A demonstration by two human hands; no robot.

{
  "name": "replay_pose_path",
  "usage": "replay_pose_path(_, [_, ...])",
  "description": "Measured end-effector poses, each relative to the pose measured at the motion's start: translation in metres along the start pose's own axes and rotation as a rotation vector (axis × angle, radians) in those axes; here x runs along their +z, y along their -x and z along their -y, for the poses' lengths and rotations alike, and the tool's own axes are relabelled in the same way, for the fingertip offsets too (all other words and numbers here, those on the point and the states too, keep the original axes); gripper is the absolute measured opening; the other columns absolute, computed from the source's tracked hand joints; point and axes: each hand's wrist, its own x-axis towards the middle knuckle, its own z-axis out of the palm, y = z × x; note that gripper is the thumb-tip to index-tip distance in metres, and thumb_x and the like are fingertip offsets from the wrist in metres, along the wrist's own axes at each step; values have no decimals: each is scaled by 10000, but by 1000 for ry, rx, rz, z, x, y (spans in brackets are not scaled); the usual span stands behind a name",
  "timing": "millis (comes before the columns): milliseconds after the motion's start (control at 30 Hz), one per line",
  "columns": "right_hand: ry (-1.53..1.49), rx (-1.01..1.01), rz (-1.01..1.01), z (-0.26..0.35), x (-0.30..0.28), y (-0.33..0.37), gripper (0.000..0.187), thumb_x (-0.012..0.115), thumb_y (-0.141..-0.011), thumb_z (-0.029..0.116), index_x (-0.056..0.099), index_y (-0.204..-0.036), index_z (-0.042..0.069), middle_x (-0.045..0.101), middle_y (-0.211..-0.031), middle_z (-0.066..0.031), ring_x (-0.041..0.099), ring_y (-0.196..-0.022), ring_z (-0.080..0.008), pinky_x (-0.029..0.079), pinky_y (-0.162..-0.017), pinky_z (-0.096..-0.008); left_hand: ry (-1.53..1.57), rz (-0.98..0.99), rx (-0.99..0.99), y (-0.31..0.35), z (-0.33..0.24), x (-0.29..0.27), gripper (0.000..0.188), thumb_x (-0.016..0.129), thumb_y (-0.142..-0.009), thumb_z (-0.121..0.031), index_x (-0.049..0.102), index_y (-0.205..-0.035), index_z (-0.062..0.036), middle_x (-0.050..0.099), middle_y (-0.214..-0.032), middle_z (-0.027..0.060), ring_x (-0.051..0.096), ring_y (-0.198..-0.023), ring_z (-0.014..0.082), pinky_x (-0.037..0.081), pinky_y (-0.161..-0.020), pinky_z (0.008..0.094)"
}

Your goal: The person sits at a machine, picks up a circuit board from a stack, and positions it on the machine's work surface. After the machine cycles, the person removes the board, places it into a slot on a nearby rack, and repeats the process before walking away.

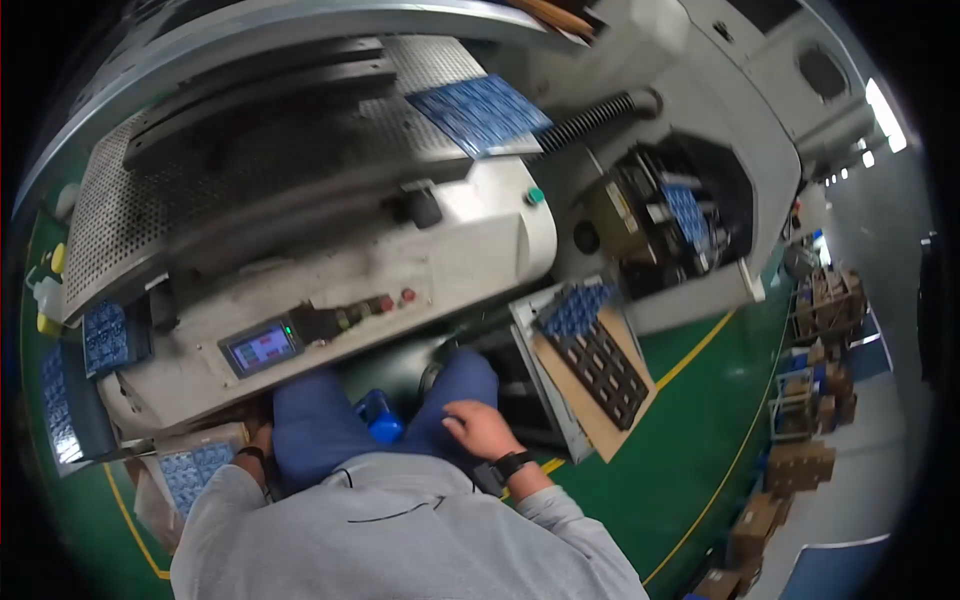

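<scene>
My right hand [482,430] rests over my right thigh, its fingers loosely apart with nothing in them. A dark band circles that wrist. Beside my left thigh, my left hand [262,440] hangs low next to a box [232,434] that holds blue-patterned sheets [190,474]. The fingers of that hand are hidden, so I cannot tell what they do. Between my legs is a blue bottle-like object [380,418]. In front of my knees stands a pale machine [470,230] with a perforated metal bed [120,215].
A small screen [262,347] and red buttons [388,303] sit on the machine's front. Another blue-patterned sheet [480,112] lies on its bed. To my right, a stand carries brown board [570,400], a black slotted tray [600,372] and blue pieces [577,310]. Cartons [800,467] line the far right.
</scene>
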Motion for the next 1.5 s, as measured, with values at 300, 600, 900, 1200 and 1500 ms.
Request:
replay_pose_path(300, [-60,362,-808,-98,-121,67,211,616,-904,185,691,-971,0,699,-870,-176,678,-792,-286,519,-746,-363,-913,-57,508,88,-53,0,403,552,-909,-306,618,-1169,-6,648,-1114,281,610,-1080,424,483,-916,438])
replay_pose_path(600, [-77,595,-849,-161,-165,-6,280,629,-904,251,684,-936,-21,697,-827,-168,669,-787,-274,508,-757,-381,-924,-382,289,162,-41,11,206,516,-843,-107,616,-983,6,657,-924,291,625,-929,482,501,-797,536])
replay_pose_path(900, [-140,779,-694,-197,-176,-27,310,654,-904,267,694,-935,-39,644,-676,-72,590,-523,-163,470,-482,-321,-925,-158,206,146,-25,16,278,544,-812,-73,620,-1063,21,651,-986,304,630,-953,467,521,-824,497])
replay_pose_path(1200, [-277,936,-472,-210,-197,-32,270,666,-891,236,681,-869,-32,684,-695,-117,632,-542,-186,503,-517,-338,-860,-74,316,87,-1,-5,320,585,-826,-124,616,-1111,20,660,-1033,288,630,-1012,443,523,-843,472])
replay_pose_path(1500, [-308,879,-407,-207,-187,-51,280,639,-923,197,651,-792,-50,663,-683,-118,621,-534,-206,509,-513,-338,-741,-80,205,93,-3,-10,440,628,-853,-190,580,-1253,-12,622,-1218,259,587,-1169,387,473,-970,423])
